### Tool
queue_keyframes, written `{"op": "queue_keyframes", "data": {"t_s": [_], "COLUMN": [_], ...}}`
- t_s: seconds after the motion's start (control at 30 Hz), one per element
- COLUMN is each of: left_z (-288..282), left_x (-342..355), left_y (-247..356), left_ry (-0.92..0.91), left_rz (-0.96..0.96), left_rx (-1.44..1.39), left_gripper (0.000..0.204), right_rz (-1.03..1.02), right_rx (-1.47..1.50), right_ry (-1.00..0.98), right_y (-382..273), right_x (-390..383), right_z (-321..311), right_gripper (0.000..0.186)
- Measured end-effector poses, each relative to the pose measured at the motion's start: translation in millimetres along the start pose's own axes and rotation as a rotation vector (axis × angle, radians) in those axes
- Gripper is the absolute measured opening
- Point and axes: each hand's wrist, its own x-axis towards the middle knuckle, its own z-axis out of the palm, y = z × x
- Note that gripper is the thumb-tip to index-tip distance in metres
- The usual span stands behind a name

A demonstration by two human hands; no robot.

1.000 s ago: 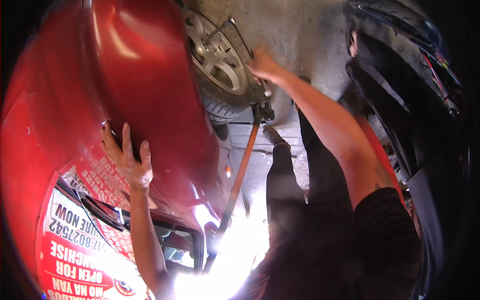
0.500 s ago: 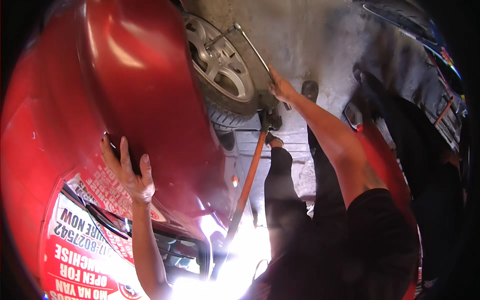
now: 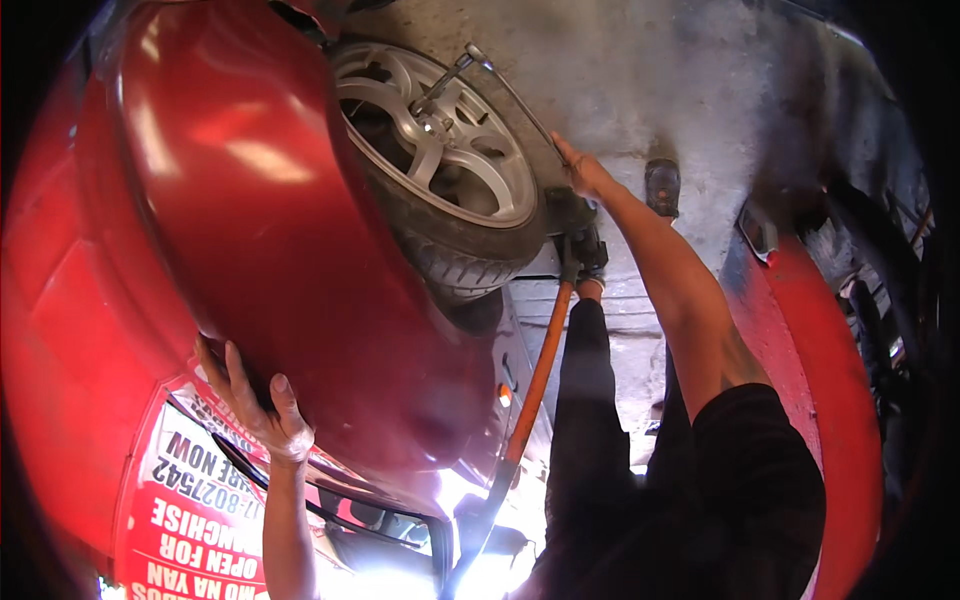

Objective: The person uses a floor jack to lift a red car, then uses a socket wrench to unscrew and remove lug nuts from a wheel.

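My left hand (image 3: pixel 258 405) lies with fingers spread on the glossy red body panel of a car (image 3: pixel 270 240), near the lower left. My right arm reaches out, and my right hand (image 3: pixel 588 172) is wrapped round the end of a long metal socket wrench bar (image 3: pixel 522 100). From the bar's far end an extension (image 3: pixel 440 85) runs to the middle area of a silver spoked wheel (image 3: pixel 478 165). The socket's exact seat on the wheel is too small to make out. A black tyre (image 3: pixel 455 265) surrounds the rim.
A floor jack (image 3: pixel 590 250) stands beside the tyre, its long orange handle (image 3: pixel 538 375) slanting back toward me. My dark shoe (image 3: pixel 662 187) is on the concrete floor. At right is another red vehicle panel (image 3: pixel 815 340). Printed sheeting (image 3: pixel 190 530) covers the windshield; bright light glares below.
The view has shifted, so the wheel, jack and car front appear larger or farther right. My right hand stays on the wrench bar, my left on the car panel.
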Motion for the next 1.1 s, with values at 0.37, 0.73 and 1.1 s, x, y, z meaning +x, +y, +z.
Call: {"op": "queue_keyframes", "data": {"t_s": [0.37, 0.73, 1.1], "left_z": [-3.1, -1.5, 0.0], "left_x": [-6.4, -6.9, -7.4], "left_y": [-2.1, -11.3, -10.0], "left_ry": [-0.037, -0.064, -0.055], "left_rz": [-0.052, -0.053, -0.085], "left_rx": [0.031, 0.096, 0.079], "left_gripper": [0.060, 0.066, 0.067], "right_rz": [-0.235, -0.202, -0.271], "right_rx": [0.506, 0.049, 0.285], "right_ry": [0.208, 0.255, 0.078], "right_y": [-95.1, -112.2, -101.4], "right_x": [73.0, 123.9, 128.4], "right_z": [-34.3, -64.1, -78.7], "right_gripper": [0.068, 0.042, 0.036]}}
